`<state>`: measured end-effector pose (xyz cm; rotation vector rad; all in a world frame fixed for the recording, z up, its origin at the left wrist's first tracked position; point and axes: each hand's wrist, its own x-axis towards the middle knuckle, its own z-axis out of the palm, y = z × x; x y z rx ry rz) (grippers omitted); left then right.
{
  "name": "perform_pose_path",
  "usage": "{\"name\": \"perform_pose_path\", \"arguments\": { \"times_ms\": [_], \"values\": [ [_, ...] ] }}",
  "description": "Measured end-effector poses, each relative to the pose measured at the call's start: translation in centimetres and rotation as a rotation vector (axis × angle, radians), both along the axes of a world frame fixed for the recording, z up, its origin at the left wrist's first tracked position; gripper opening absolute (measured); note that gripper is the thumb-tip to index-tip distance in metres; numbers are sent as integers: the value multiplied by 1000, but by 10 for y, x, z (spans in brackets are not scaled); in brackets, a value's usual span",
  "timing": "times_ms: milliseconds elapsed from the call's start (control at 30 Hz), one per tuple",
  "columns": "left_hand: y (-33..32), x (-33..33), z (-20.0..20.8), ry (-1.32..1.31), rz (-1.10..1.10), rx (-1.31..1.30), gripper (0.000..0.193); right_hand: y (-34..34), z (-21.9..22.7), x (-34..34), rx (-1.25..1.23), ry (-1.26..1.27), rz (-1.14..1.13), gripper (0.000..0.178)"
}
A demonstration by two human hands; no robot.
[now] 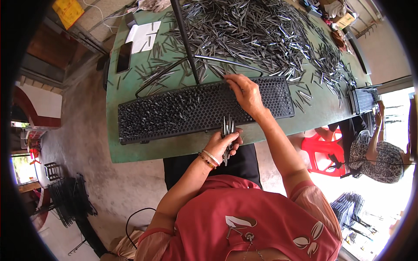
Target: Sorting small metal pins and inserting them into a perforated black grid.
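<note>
While a bundle of thin metal pins point(227, 132) stands clenched in my left hand point(221, 145) just off the near edge of the worktop point(130, 152), my right hand point(246, 93) rests fingers-down on the black perforated tray point(196, 108), seemingly pinching one pin at a hole near the far rim; I cannot tell for sure. The tray lies lengthwise before me, its left half already bristling with pins, the right half mostly bare. To do this well, I judge each pin should go in upright, one hole at a time, with the bundle kept close so my reach stays short. Beyond the tray a heap of loose pins point(261, 35) covers the worktop, crossed by a dark rod point(185, 41). Farther right, another person point(376, 152) sits.
</note>
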<state>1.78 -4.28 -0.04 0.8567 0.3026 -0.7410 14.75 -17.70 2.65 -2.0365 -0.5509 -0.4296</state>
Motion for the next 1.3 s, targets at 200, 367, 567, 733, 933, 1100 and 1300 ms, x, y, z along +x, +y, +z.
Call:
{"name": "perform_pose_path", "arguments": {
  "times_ms": [200, 367, 567, 733, 933, 1100, 1300],
  "values": [
    [0, 0, 0, -1, 0, 9, 21, -9, 5, 10, -251, -250, 155, 20],
    [0, 0, 0, -7, 3, 16, 21, -3, 4, 8, -214, -234, 136, 19],
    [0, 1, 2, 8, 5, 25, 21, 0, -3, 7, -55, -86, 29, 17],
    [2, 3, -2, 1, 16, -2, 23, -7, 6, 10, -163, -179, 161, 17],
    [3, 3, 2, -12, -18, -4, 26, -11, 13, 15, -231, -122, 216, 17],
    [2, 4, 6, 47, 21, 31, 26, -14, 13, 16, -227, -92, 235, 17],
    [2, 3, 1, 88, 60, -30, 25, -15, 3, 18, -246, -77, 212, 17]
  ]
}}
